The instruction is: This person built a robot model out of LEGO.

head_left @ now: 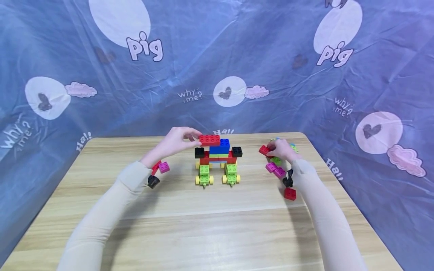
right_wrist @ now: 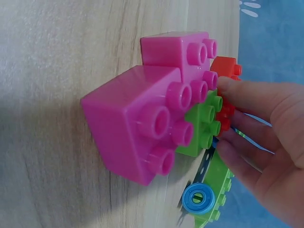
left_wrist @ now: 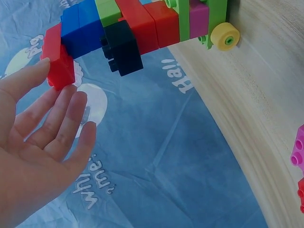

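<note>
Nearest, at right on the worktop [head_left: 217, 233], lies a loose red block [head_left: 290, 194]; beyond it are magenta bricks [head_left: 279, 172]. Mid-worktop stands a wheeled build [head_left: 219, 156]. At its top, the left hand [head_left: 179, 141] pinches one end of a long red brick [head_left: 209, 140] between thumb and fingertips, the outer fingers spread loose; the brick touches a blue brick [head_left: 224, 145] and overhangs left. The step seems to be topping the build; the move calls for lining up studs and pressing down. Far right, the right hand's [head_left: 283, 149] fingers close round a smaller red brick [head_left: 264, 150]. Behind, the cloth [head_left: 190, 75] reads "pig", "why me?" and "Ha!!".
</note>
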The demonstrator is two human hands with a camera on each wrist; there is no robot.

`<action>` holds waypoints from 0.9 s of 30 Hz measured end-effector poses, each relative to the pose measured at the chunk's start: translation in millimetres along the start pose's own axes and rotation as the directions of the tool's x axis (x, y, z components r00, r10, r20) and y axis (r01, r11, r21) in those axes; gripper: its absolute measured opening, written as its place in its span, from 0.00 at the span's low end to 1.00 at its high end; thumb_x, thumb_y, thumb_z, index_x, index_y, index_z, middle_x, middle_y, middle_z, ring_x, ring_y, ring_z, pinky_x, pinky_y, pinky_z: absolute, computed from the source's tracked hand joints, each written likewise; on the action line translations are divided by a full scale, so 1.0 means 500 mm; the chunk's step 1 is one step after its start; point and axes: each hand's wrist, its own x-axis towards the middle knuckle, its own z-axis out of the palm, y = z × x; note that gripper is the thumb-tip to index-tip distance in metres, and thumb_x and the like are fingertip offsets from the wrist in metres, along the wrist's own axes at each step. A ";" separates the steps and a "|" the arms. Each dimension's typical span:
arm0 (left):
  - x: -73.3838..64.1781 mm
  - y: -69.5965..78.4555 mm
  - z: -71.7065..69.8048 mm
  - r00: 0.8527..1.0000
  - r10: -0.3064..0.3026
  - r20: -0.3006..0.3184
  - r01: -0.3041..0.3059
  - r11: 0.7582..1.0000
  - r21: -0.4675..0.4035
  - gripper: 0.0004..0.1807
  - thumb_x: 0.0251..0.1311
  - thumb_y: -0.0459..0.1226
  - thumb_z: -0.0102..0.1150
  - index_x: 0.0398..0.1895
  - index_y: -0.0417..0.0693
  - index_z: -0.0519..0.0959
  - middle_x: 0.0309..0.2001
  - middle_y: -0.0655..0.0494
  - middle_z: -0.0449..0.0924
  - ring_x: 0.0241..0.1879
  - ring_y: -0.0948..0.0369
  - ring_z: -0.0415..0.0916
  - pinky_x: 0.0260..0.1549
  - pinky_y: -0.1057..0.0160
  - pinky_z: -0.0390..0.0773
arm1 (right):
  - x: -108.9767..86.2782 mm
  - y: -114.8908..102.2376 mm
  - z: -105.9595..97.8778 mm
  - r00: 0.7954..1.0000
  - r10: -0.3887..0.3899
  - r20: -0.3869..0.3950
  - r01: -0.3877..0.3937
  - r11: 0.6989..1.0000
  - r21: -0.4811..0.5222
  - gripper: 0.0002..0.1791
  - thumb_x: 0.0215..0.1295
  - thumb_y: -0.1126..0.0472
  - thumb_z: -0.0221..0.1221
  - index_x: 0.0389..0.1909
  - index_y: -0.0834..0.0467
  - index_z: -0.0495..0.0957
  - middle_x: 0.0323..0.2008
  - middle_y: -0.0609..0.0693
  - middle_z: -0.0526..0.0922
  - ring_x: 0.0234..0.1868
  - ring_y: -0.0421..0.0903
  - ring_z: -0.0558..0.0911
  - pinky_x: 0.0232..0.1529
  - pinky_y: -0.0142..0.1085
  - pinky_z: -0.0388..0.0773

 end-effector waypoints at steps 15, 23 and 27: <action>0.000 -0.002 0.009 1.000 0.006 -0.010 -0.007 0.999 -0.032 0.20 0.62 0.41 0.66 0.56 0.46 0.81 0.53 0.47 0.85 0.46 0.55 0.83 0.52 0.53 0.84 | -0.012 -0.029 -0.025 0.996 -0.067 -0.053 0.066 0.998 -0.026 0.21 0.62 0.65 0.62 0.55 0.70 0.78 0.49 0.69 0.84 0.50 0.63 0.83 0.52 0.54 0.80; -0.003 -0.003 0.010 1.000 -0.018 -0.006 0.018 0.998 -0.052 0.20 0.62 0.42 0.65 0.57 0.46 0.81 0.54 0.48 0.84 0.47 0.55 0.83 0.52 0.54 0.84 | -0.024 -0.084 -0.054 0.975 -0.177 -0.135 0.173 0.984 -0.040 0.19 0.60 0.65 0.65 0.52 0.67 0.81 0.48 0.65 0.86 0.48 0.60 0.84 0.52 0.52 0.80; -0.003 -0.004 0.010 1.000 -0.025 -0.006 0.024 0.998 -0.057 0.20 0.62 0.43 0.66 0.57 0.47 0.81 0.54 0.48 0.84 0.47 0.55 0.83 0.52 0.53 0.83 | -0.033 -0.115 -0.070 0.960 -0.233 -0.158 0.225 0.972 -0.065 0.19 0.60 0.65 0.65 0.52 0.68 0.81 0.47 0.65 0.86 0.45 0.58 0.85 0.49 0.51 0.81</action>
